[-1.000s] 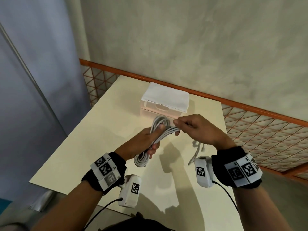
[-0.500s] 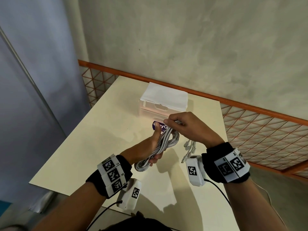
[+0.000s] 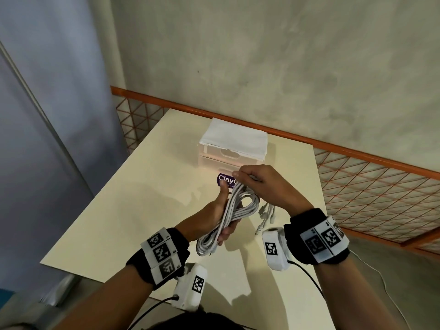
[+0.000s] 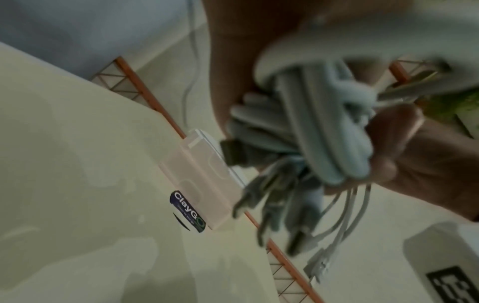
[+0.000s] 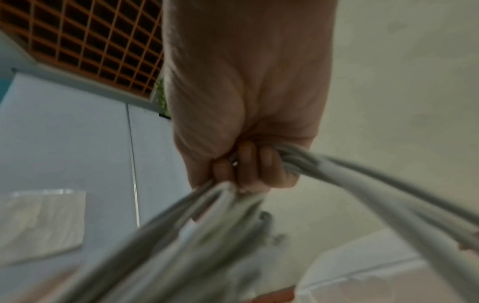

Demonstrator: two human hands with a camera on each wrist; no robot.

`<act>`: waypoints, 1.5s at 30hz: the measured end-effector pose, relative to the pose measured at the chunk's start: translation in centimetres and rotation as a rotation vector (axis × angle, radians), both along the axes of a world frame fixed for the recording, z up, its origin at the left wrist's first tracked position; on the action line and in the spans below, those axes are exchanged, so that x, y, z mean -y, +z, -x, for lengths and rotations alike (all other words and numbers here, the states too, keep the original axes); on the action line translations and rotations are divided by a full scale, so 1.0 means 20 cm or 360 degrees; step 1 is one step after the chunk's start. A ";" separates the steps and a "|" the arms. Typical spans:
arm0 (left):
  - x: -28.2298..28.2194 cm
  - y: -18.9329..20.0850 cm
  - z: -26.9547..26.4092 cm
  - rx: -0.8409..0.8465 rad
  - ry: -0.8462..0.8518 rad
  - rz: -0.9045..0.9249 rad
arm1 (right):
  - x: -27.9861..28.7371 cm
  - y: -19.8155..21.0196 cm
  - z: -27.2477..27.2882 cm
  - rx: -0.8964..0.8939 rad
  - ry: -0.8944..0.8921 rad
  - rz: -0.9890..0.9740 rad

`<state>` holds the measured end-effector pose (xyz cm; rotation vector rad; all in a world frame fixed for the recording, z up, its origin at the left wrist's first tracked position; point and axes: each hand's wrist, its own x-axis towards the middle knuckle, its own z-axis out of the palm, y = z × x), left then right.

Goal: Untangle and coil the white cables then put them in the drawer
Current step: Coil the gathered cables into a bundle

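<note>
Both hands hold one bundle of white cables (image 3: 234,211) above the table (image 3: 133,210). Nearest, the left hand (image 3: 214,210) grips the bundle's middle, fingers curled round it, thumb up. Just beyond, the right hand (image 3: 264,186) pinches the upper end from above. The bundle's long axis runs from its lower loops, near the left wrist, up and away toward the drawer unit (image 3: 232,153). Several connector ends (image 3: 266,214) dangle below the right hand; their count is unclear. One small translucent drawer unit stands farther back, both drawers closed, a folded white cloth (image 3: 234,138) on top, a purple label (image 3: 226,181) at its foot. Behind runs an orange mesh railing (image 3: 371,186).
</note>
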<state>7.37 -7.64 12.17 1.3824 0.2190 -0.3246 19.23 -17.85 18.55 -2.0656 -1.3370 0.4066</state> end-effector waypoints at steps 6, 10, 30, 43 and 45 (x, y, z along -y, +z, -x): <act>0.01 0.03 0.04 0.0089 -0.0004 -0.0384 | 0.01 -0.07 0.02 -0.0037 -0.0080 -0.0099; 0.01 0.03 0.03 0.0180 0.0019 -0.0496 | 0.03 -0.06 0.00 -0.0150 -0.0141 -0.0194; -0.07 -0.01 -0.07 0.0529 0.0799 -0.0384 | -0.01 -0.25 0.15 -0.0564 -0.0483 -0.0265; -0.11 0.01 -0.06 0.0518 0.0687 -0.0141 | 0.04 -0.15 0.07 -0.1090 -0.0444 -0.0461; -0.09 0.02 -0.07 0.0526 0.0752 -0.0069 | 0.05 -0.16 0.06 -0.0921 -0.0517 -0.0357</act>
